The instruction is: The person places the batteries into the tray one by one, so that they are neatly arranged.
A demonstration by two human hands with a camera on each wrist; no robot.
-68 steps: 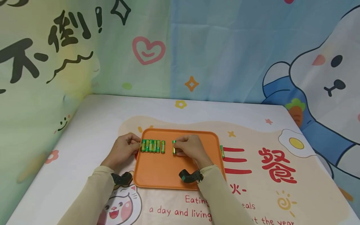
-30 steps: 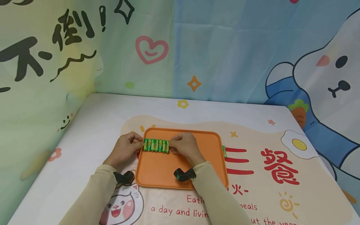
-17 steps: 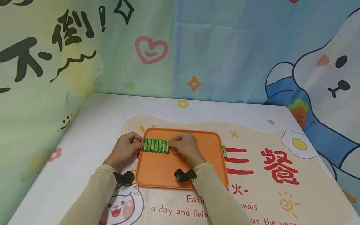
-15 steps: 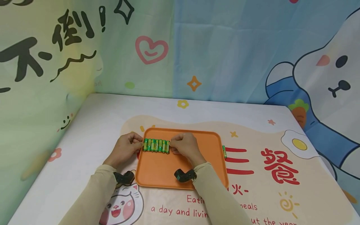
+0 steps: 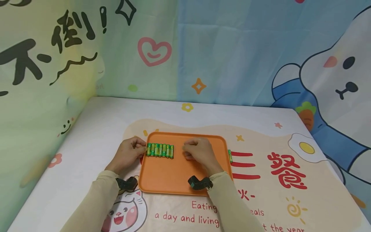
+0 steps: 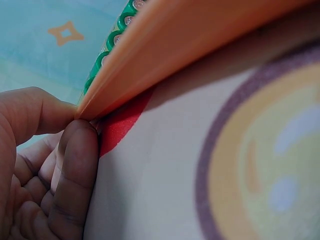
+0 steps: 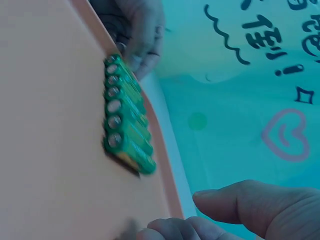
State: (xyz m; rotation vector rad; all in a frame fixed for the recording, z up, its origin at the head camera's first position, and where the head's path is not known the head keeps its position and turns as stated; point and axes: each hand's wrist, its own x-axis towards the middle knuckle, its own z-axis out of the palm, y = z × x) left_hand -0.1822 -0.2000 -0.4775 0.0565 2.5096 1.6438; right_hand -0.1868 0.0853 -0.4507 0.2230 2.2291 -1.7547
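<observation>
Several green batteries (image 5: 160,150) lie side by side in a row at the left of an orange tray (image 5: 174,180). My left hand (image 5: 128,154) pinches the tray's left rim between thumb and fingers, as the left wrist view shows with the thumb (image 6: 42,114) on top. Just right of the row, my right hand (image 5: 200,153) hovers over the tray with nothing in it. In the right wrist view its thumb (image 7: 235,200) stands apart from the loosely bent fingers. The row of batteries (image 7: 127,115) appears there along the tray's edge.
One more green battery (image 5: 230,156) lies on the printed tablecloth (image 5: 278,203), just beyond the tray's right edge. A patterned curtain (image 5: 232,58) hangs behind the table. Each wrist wears a black camera (image 5: 200,182).
My right hand has set a battery against the right end of the row, let go and moved off to the right. The left hand keeps its hold on the tray rim.
</observation>
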